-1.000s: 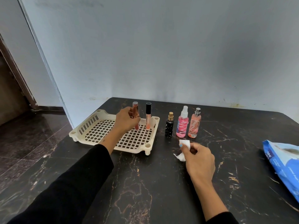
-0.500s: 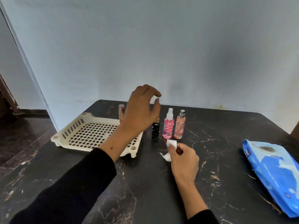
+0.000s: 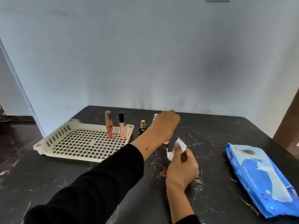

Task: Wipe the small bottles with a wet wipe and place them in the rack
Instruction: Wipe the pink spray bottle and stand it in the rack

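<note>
Wipe (image 3: pixel 175 149) pinched in right hand (image 3: pixel 182 168); left hand (image 3: pixel 165 125) over bottles.

Two slim tubes (image 3: pixel 109 125) stand upright in the cream rack (image 3: pixel 53 139); black bottle (image 3: pixel 142 130) stands just beside it; crumpled white wipe (image 3: pixel 176 148) is held.

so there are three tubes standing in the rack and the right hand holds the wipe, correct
Not quite: the head view shows two tubes standing in the rack, the copper-capped tube and the black-capped tube. The right hand does hold the wipe.
</note>
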